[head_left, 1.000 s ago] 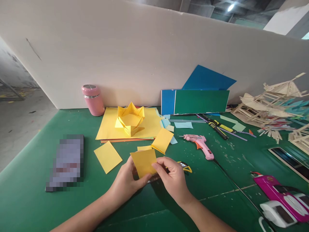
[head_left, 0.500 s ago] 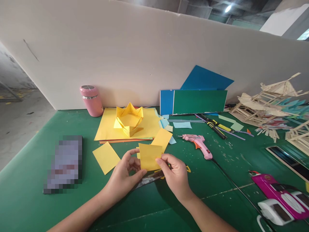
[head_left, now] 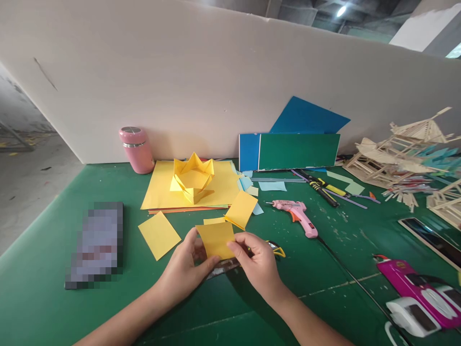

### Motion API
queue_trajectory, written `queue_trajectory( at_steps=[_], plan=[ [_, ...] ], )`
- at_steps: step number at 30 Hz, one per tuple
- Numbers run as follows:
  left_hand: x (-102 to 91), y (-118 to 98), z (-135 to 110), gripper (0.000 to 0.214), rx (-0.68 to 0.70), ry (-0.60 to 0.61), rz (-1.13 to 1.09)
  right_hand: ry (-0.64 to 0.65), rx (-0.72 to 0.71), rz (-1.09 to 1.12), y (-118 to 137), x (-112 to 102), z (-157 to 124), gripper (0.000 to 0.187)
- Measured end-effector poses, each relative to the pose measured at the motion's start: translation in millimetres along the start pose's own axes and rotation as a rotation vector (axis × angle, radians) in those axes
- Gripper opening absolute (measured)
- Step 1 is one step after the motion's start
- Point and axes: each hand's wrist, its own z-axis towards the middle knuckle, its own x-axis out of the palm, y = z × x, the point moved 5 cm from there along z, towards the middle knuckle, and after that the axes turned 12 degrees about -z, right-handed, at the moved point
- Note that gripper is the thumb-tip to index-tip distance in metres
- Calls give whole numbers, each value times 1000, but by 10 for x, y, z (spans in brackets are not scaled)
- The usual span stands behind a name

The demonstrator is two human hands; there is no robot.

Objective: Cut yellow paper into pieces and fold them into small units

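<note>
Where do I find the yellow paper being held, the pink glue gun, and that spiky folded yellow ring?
Held yellow paper [head_left: 216, 240]: head view, middle of its face.
Pink glue gun [head_left: 299, 210]: head view, its body.
Folded yellow ring [head_left: 193, 195]: head view, its front wall.

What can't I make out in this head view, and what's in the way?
All in the head view:
Back of the held yellow paper: turned away from the camera.
Strip-like object beneath: partly covered by the paper and right hand.
Dark-edged item at left: surface pixelated.
Lower wooden model: cut off by the right edge.
</note>
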Motion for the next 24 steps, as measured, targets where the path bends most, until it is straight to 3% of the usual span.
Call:
queue_trajectory(
  at_steps=[3,10,12,17,21,24],
  plan=[
    [-7,-17,0,45,-8,-22,-19,118,14,60,11,51,-14,13],
    [21,-31,-3,42,8,11,60,222,36,138,6,106,-48,48],
    [-52,-42,32,43,34,-29,90,181,-3,59,-23,54,-15,46],
    [-419,-173,131,47,124,-279,59,-19,-149,-175,-73,-172,100,21],
    [-501,-201,147,51,168,-324,4,123,-325,-394,28,-124,100,12],
    [-488,-156,127,51,236,-353,23,251,-398,-548,94,-52,75,18]
  ],
)
